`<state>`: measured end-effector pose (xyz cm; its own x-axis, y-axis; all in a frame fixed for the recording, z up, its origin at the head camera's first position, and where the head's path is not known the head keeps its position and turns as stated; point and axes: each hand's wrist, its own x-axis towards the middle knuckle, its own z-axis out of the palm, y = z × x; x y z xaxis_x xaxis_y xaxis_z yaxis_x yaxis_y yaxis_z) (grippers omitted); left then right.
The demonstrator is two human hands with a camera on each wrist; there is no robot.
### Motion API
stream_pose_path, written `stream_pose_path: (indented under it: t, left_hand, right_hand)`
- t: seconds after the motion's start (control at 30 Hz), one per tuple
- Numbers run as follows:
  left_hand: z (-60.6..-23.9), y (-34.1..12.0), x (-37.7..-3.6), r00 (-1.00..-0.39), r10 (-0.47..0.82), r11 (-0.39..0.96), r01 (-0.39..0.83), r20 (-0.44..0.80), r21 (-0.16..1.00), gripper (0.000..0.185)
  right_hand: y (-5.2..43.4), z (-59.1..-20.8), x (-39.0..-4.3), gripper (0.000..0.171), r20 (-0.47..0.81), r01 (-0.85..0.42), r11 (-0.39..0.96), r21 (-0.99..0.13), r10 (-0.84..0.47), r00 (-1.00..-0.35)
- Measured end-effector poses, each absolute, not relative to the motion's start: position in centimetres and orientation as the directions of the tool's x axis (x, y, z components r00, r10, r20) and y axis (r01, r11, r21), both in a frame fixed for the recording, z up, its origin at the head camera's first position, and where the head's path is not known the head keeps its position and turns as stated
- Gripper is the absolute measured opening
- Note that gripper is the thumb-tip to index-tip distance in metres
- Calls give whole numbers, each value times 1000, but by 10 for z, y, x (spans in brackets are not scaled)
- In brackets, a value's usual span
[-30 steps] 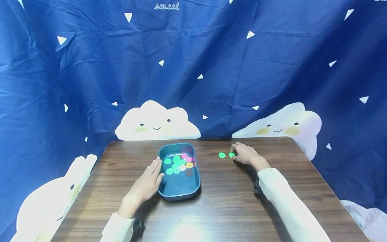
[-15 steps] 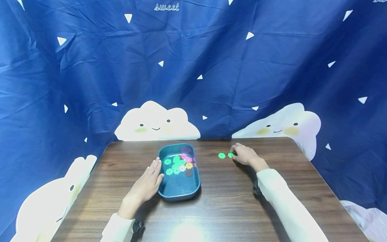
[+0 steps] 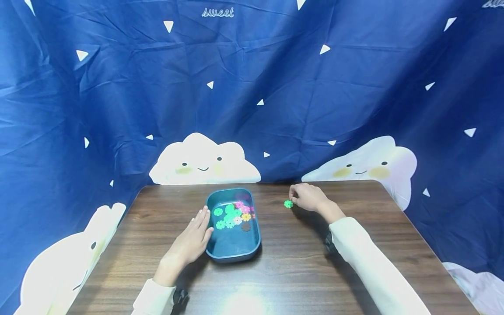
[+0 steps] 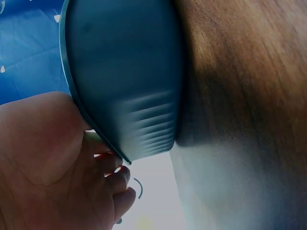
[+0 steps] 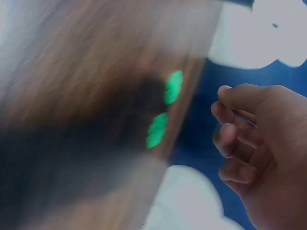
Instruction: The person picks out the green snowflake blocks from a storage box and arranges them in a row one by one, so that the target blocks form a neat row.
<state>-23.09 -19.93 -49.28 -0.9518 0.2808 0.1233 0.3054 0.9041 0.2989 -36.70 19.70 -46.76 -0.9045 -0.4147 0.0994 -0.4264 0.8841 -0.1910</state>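
A teal plastic box (image 3: 233,258) with rounded corners stands left of the middle of the table. My left hand (image 3: 190,238) lies along its left rim with straight fingers, and the left wrist view shows the palm (image 4: 43,158) right at that rim. My right hand (image 3: 310,197) is raised above the far right part of the table. Its fingers are loosely curled with nothing seen between them in the right wrist view. One green flower-shaped piece (image 3: 288,204) lies below its fingertips; a second green flower-shaped piece (image 5: 157,130) shows only in the right wrist view, hidden in the head view.
Inside the box lie several flower-shaped pieces: green pieces (image 3: 229,209), pink pieces (image 3: 239,204), a yellow piece (image 3: 246,217) and a brown piece (image 3: 246,227). Behind the wooden table (image 3: 299,271) hangs a blue curtain (image 3: 275,87) with clouds and white triangles.
My right hand has lifted off the right green piece and moved left, over toward the other one. The left hand and the box have stayed put.
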Motion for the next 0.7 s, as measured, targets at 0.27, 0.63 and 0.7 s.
stream_pose_path:
  t: [0.27,0.63,0.7]
  left_hand:
    - [-492,-200,-230,-953,284,908,304,110,289,60]
    - [-497,-202,-232,-950,280,905,308,136,294,59]
    - [-497,-202,-232,-950,282,903,311,136,296,59]
  right_hand:
    - [152,-434,-356,13,141,-517,837,-178,-498,-856]
    - [96,-413,-355,11,143,-615,779,-121,-600,-787]
    - [85,-411,-355,11,139,-633,766,-114,-619,-773]
